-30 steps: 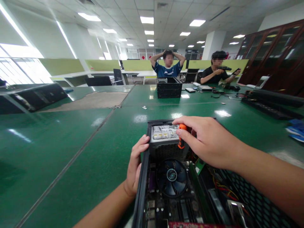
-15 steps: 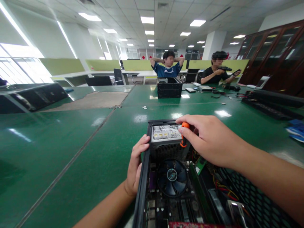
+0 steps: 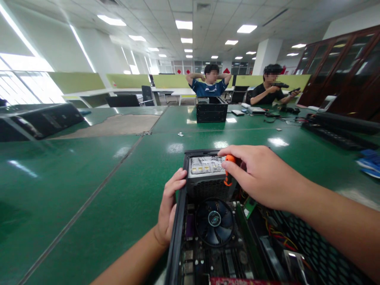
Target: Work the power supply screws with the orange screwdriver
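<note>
Holding the screwdriver [image 3: 228, 180] near-upright at the open case [image 3: 175, 241]

You have the tool just right of and below mid-frame, in front of the right end of the white-labelled box [image 3: 204, 167]. The fingers of your right hand [image 3: 261, 172] pinch it against the thumb; those of your left hand [image 3: 168, 204] bend against the case's left edge, clamping not determinable. Advised: brace the case, press along the tool's axis, turn without tilting. Long axis: nearly vertical in the frame, top leaning slightly right. Lower end points to bottom centre; tip hidden, contact unconfirmed.
</note>
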The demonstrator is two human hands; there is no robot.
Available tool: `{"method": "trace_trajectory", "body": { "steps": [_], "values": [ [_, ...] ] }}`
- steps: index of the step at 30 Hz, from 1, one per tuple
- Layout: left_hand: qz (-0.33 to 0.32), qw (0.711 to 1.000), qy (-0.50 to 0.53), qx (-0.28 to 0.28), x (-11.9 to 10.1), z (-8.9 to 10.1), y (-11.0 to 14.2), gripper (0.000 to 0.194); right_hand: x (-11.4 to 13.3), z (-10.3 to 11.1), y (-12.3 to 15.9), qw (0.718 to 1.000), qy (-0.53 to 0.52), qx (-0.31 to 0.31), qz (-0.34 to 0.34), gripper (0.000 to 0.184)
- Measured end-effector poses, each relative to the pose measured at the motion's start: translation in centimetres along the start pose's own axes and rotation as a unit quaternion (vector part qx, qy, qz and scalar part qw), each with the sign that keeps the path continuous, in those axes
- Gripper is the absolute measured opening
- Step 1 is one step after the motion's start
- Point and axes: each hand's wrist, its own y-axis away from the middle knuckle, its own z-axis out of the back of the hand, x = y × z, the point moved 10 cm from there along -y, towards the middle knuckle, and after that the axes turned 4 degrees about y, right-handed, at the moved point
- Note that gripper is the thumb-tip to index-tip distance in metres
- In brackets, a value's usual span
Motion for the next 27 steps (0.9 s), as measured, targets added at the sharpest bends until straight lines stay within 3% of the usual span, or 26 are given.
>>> {"method": "trace_trajectory", "body": {
  "steps": [18,27],
  "values": [
    [-0.019,1.0,-0.012,0.018,-0.5,-0.4,-0.2,0.049,-0.2,-0.2,-0.1,1.0,-0.023,0.011,-0.005,0.039],
    [-0.015,1.0,0.002,0.01,-0.3,-0.3,-0.1,0.048,-1.2,-0.6,0.1,0.998,-0.059,0.015,-0.015,0.057]
  ]
}}
